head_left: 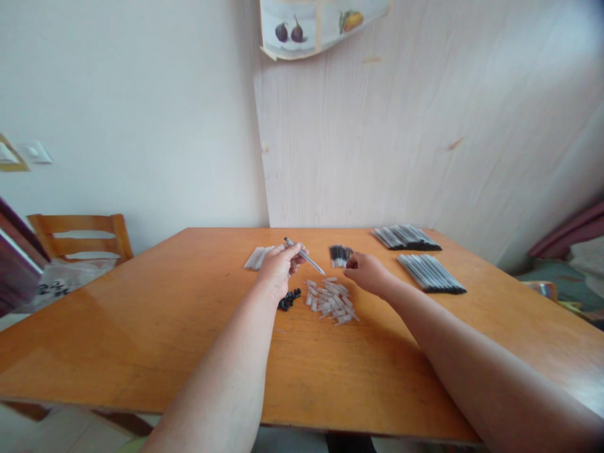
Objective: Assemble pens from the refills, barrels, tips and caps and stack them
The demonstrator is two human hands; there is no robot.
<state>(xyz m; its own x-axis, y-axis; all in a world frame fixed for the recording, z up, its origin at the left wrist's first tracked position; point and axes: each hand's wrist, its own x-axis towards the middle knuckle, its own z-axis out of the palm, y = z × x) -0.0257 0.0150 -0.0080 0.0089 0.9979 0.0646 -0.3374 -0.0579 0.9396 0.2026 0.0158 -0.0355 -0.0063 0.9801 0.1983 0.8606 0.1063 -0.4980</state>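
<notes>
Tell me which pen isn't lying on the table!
The pen in the left hand, held tilted; the other pens lie in two batches on the table.

No text, number or brand is readable around the orange-brown wooden table (141, 321). The white fruit-printed paper sheet (325, 28) above it shows no legible words.

A wooden chair (78, 223) stands at left, below a white switch (36, 152); a fruit poster (325, 28) hangs on the far wood-grain panel (358, 145).
</notes>
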